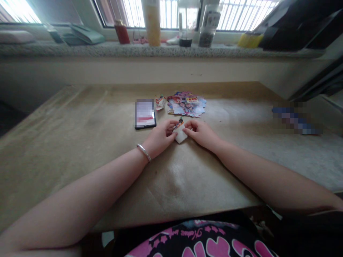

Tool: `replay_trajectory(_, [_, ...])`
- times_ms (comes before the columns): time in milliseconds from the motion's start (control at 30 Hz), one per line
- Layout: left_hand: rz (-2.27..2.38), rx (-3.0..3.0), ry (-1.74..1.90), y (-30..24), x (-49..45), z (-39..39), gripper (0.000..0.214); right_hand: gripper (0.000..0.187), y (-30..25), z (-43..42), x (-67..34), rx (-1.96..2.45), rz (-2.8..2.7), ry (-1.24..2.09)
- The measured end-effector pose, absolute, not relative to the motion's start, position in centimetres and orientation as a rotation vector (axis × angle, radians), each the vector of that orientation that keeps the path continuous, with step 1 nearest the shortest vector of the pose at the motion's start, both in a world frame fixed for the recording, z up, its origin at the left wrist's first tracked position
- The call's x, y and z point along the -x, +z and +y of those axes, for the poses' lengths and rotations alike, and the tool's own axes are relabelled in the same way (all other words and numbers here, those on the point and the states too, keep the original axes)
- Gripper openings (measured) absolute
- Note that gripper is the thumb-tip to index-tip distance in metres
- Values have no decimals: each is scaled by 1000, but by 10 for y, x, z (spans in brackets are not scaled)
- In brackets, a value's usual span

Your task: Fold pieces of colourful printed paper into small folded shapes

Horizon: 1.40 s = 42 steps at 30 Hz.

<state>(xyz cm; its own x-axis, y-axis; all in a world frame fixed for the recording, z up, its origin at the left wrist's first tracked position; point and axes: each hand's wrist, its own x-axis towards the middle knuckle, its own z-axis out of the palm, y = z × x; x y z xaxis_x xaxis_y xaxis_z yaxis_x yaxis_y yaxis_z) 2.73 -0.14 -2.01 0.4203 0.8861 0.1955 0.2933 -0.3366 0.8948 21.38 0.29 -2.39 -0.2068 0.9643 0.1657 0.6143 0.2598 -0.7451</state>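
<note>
Both my hands meet at the middle of a tan table (pixel 80 142), pinching one small folded piece of paper (pixel 180 135), white below with a colourful printed top edge. My left hand (pixel 160 137), a silver bangle on its wrist, grips the paper's left side with curled fingers. My right hand (pixel 200 134) grips its right side the same way. Just behind them lies a pile of colourful printed paper squares (pixel 186 104), with one small folded piece (pixel 160 102) at the pile's left.
A phone in a black case (pixel 145 114) lies left of the pile. A blurred blue object (pixel 296 119) sits at the table's right. On the window ledge (pixel 80 50) behind stand bottles, a jar and a red cup (pixel 122 33).
</note>
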Motion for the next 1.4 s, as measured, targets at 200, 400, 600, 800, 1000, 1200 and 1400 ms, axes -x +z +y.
replay_trajectory(200, [1222, -2302, 716, -9, -23, -4, 28, 16, -22, 3, -214, 1484, -1905, 720])
replay_trajectory(400, [1192, -2652, 646, -9, -21, -4, 36, 19, -23, 5, -217, 1485, -1959, 628])
replay_trajectory(600, [1148, -2758, 649, -11, -21, -3, 25, 25, -24, 5, -218, 1469, -2023, 439])
replay_trajectory(800, [1119, -2803, 618, -12, -20, -3, 21, 27, -20, 0, -219, 1351, -2167, 271])
replay_trajectory(1000, [1097, -2883, 586, -10, -20, -4, 24, 39, -19, -1, -220, 1315, -2283, 184])
replay_trajectory(1200, [918, -2992, 517, -3, -14, -3, 28, 46, -18, -1, -222, 1363, -2315, 163])
replay_trajectory(1400, [817, -3045, 474, -4, -6, -1, 29, 53, -15, -4, -222, 1404, -2343, 148])
